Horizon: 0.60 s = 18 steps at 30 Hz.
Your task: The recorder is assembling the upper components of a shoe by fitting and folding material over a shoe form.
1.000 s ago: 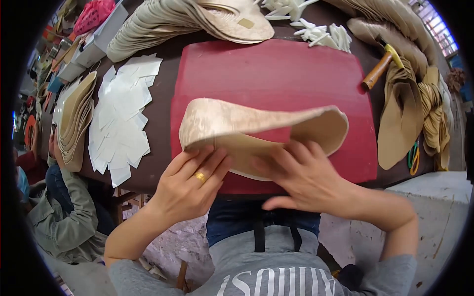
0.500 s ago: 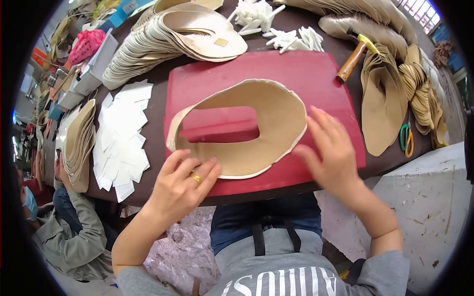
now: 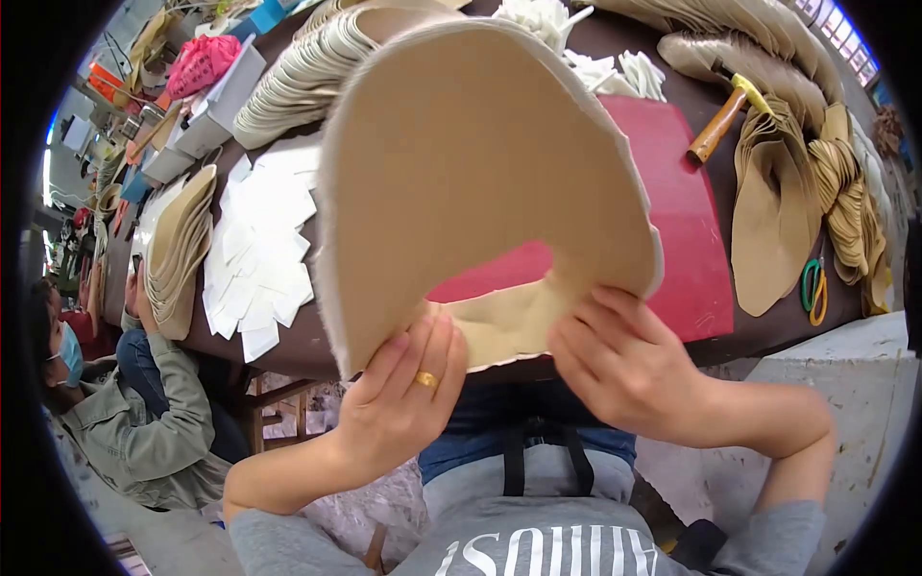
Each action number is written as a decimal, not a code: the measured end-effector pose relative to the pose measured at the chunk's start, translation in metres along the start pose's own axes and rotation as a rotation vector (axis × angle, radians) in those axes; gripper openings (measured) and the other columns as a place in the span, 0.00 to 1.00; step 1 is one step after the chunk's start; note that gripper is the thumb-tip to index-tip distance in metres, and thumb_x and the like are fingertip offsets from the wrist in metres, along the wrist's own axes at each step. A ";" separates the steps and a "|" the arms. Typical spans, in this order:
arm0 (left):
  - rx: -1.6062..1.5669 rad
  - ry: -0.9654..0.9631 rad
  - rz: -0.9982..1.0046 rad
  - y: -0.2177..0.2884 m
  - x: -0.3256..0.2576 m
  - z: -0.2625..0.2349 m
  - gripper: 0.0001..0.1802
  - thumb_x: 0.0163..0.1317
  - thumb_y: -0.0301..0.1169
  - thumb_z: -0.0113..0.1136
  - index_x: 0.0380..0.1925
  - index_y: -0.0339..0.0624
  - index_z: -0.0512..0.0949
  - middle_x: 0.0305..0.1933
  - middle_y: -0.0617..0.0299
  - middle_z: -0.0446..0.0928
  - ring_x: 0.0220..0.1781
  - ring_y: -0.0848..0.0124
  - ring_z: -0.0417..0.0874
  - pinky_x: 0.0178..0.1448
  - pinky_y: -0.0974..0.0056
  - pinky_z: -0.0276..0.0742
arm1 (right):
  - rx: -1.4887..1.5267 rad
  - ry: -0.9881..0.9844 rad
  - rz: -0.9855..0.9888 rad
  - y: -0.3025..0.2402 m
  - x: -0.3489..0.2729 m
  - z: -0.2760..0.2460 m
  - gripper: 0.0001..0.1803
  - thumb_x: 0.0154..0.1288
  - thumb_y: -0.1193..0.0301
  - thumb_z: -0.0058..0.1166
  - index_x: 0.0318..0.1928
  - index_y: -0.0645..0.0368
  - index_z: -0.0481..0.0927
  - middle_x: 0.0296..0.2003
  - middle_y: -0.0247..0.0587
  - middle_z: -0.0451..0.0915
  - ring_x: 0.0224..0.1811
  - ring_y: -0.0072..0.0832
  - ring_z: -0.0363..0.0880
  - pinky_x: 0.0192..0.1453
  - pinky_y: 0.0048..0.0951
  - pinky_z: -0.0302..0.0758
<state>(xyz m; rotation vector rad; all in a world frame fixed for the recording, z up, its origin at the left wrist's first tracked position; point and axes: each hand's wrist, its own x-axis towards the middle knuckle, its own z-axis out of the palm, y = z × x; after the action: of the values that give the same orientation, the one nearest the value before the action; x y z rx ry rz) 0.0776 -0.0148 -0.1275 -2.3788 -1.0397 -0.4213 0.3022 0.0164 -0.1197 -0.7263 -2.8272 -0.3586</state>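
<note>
Swung up from the flatter pose it had half a second ago, the tan piece (image 3: pixel 461 144) now rears toward the camera, and the right hand (image 3: pixel 615 350), which was spread and apart from it then, has come onto its lower right edge. Left hand (image 3: pixel 403 374), ringed on one finger, holds the lower left edge. Each grip pinches the piece, fingers on its near face; the left thumb is hidden. The broad part of the piece stands over the red mat (image 3: pixel 682 221), covering much of it, and red shows through the opening just above the hands; whether any edge touches the mat cannot be told. White sheets (image 3: pixel 259 250) lie overlapping on the dark table (image 3: pixel 300 344) to the left, beside a tan stack (image 3: pixel 182 254). At the right are a hammer (image 3: pixel 720 130), scissors (image 3: pixel 815 293) and more tan pieces (image 3: pixel 773 240). Beyond the mat lie white strips (image 3: pixel 639 77). A co-worker's sleeve (image 3: pixel 173 384) shows at the far left.
</note>
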 end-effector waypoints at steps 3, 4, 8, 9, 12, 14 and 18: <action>0.005 -0.101 -0.042 0.007 -0.002 0.000 0.09 0.52 0.26 0.58 0.34 0.38 0.80 0.37 0.57 0.78 0.36 0.67 0.76 0.56 0.63 0.66 | -0.100 0.009 -0.003 -0.001 0.004 0.003 0.16 0.51 0.74 0.55 0.43 0.63 0.77 0.38 0.44 0.73 0.39 0.35 0.72 0.59 0.37 0.67; 0.009 -0.134 -0.056 0.013 -0.004 0.002 0.09 0.52 0.26 0.58 0.34 0.38 0.80 0.37 0.57 0.78 0.36 0.66 0.75 0.57 0.63 0.65 | -0.134 0.015 -0.005 -0.002 0.006 0.003 0.14 0.52 0.74 0.54 0.41 0.62 0.77 0.37 0.43 0.72 0.37 0.34 0.71 0.58 0.37 0.66; -0.115 -0.207 -0.127 0.011 0.004 0.007 0.11 0.50 0.27 0.58 0.34 0.35 0.79 0.35 0.54 0.76 0.35 0.65 0.73 0.62 0.61 0.63 | -0.069 -0.140 0.069 -0.002 0.027 -0.002 0.09 0.52 0.73 0.54 0.35 0.60 0.77 0.33 0.41 0.69 0.35 0.32 0.68 0.57 0.37 0.63; -0.156 -0.228 -0.150 0.011 0.004 0.006 0.12 0.49 0.27 0.58 0.34 0.35 0.79 0.35 0.53 0.76 0.35 0.64 0.73 0.64 0.60 0.62 | -0.051 -0.192 0.096 -0.003 0.030 -0.003 0.07 0.52 0.73 0.54 0.33 0.59 0.76 0.32 0.40 0.68 0.34 0.32 0.67 0.56 0.37 0.62; -0.144 -0.253 -0.132 0.000 0.003 -0.002 0.11 0.49 0.28 0.60 0.33 0.36 0.79 0.32 0.56 0.74 0.33 0.65 0.72 0.64 0.57 0.63 | -0.024 -0.174 0.101 -0.005 0.038 0.000 0.05 0.51 0.73 0.53 0.31 0.58 0.75 0.31 0.40 0.66 0.32 0.32 0.65 0.55 0.38 0.62; -0.140 -0.280 -0.110 -0.005 0.000 -0.009 0.11 0.49 0.30 0.62 0.33 0.37 0.80 0.29 0.60 0.72 0.32 0.66 0.71 0.65 0.55 0.63 | 0.006 -0.163 0.113 -0.006 0.040 -0.001 0.03 0.51 0.72 0.53 0.28 0.57 0.74 0.30 0.39 0.65 0.31 0.32 0.63 0.55 0.40 0.61; -0.124 -0.111 -0.205 0.029 -0.008 -0.002 0.09 0.52 0.32 0.62 0.27 0.36 0.79 0.28 0.58 0.72 0.30 0.66 0.71 0.67 0.51 0.63 | 0.068 -0.119 0.043 -0.022 0.039 -0.010 0.03 0.51 0.72 0.53 0.27 0.56 0.74 0.30 0.38 0.66 0.32 0.32 0.64 0.57 0.42 0.62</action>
<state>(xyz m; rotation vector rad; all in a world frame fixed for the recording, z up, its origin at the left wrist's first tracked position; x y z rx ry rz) 0.0939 -0.0371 -0.1392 -2.4366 -1.3510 -0.4424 0.2591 0.0129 -0.1047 -0.8186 -2.9133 -0.2183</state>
